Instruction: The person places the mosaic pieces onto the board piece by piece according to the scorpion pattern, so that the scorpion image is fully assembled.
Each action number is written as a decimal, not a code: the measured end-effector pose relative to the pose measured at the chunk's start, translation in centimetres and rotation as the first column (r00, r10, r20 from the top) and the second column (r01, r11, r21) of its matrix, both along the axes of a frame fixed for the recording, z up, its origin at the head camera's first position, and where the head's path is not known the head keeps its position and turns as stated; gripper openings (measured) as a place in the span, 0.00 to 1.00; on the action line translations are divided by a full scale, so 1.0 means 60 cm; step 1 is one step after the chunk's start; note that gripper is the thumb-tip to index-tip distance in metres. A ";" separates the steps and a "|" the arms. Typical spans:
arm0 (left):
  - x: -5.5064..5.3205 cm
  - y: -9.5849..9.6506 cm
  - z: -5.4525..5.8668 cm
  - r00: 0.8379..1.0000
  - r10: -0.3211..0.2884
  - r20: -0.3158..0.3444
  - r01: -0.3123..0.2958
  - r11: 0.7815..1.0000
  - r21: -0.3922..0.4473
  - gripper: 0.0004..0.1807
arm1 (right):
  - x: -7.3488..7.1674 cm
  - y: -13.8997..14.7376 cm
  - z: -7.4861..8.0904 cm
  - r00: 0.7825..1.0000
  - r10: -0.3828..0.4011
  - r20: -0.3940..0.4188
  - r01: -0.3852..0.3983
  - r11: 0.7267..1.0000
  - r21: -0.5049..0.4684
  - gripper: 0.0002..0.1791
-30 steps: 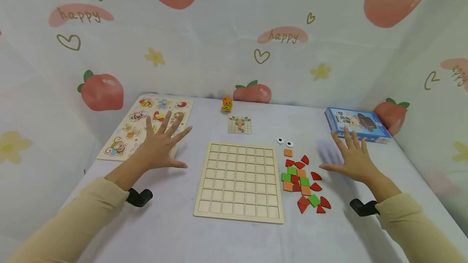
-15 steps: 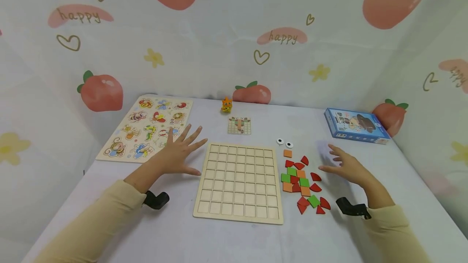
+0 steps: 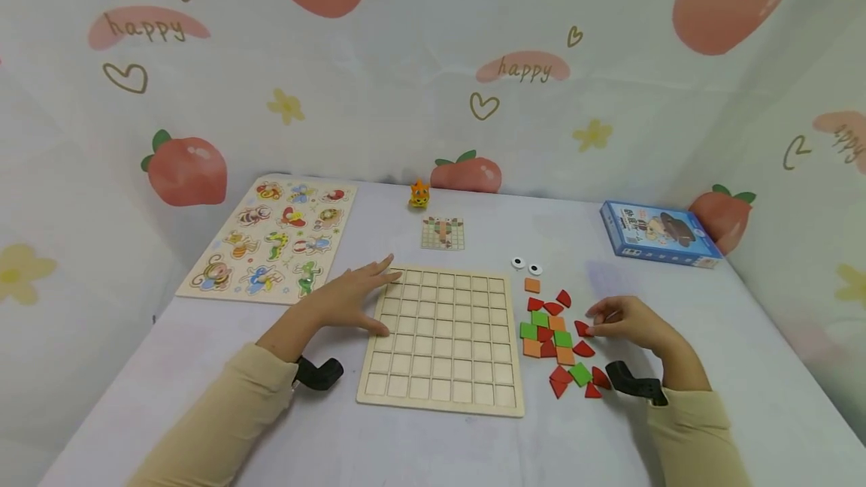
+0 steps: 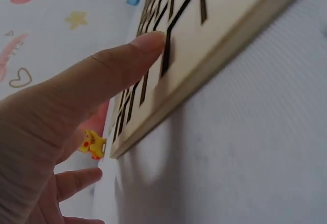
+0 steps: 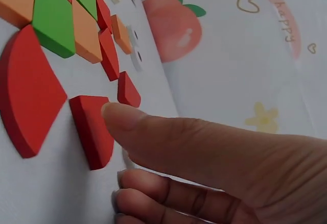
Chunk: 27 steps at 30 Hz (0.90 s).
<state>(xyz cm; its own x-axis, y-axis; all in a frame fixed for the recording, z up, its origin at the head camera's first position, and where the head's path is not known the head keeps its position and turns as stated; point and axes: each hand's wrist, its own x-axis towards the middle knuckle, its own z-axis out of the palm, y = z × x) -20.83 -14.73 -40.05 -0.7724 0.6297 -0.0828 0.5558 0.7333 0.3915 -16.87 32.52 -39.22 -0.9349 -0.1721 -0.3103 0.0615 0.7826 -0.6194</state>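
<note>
Head view forward and down, wrist views close, backdrop [image 3: 379, 58] in all

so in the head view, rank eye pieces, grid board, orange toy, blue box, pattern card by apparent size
1. grid board
2. blue box
3. pattern card
4. orange toy
5. eye pieces, which look alike

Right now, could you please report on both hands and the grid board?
Left hand at left side of wooden grid board, visible cells empty. Right hand at red fan-shaped piece, thumb by its edge. Nothing seen in the way.
</note>
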 end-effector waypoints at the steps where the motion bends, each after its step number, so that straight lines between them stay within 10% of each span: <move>1: -0.001 0.002 -0.001 1.000 0.004 0.009 -0.004 1.000 0.001 0.55 | 0.001 -0.001 -0.003 1.000 -0.003 0.006 0.003 1.000 -0.011 0.23; 27: -0.002 -0.003 -0.042 0.996 0.031 0.081 -0.043 0.989 0.141 0.49 | 0.000 -0.016 -0.016 0.998 0.043 -0.040 -0.046 0.996 -0.072 0.17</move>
<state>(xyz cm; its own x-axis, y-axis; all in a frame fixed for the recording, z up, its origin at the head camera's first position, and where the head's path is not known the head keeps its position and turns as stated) -20.97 -14.89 -42.59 -0.7900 0.6105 -0.0555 0.4928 0.6863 0.5350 -16.84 31.59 -40.18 -0.9370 -0.2344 -0.2592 0.0028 0.7367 -0.6762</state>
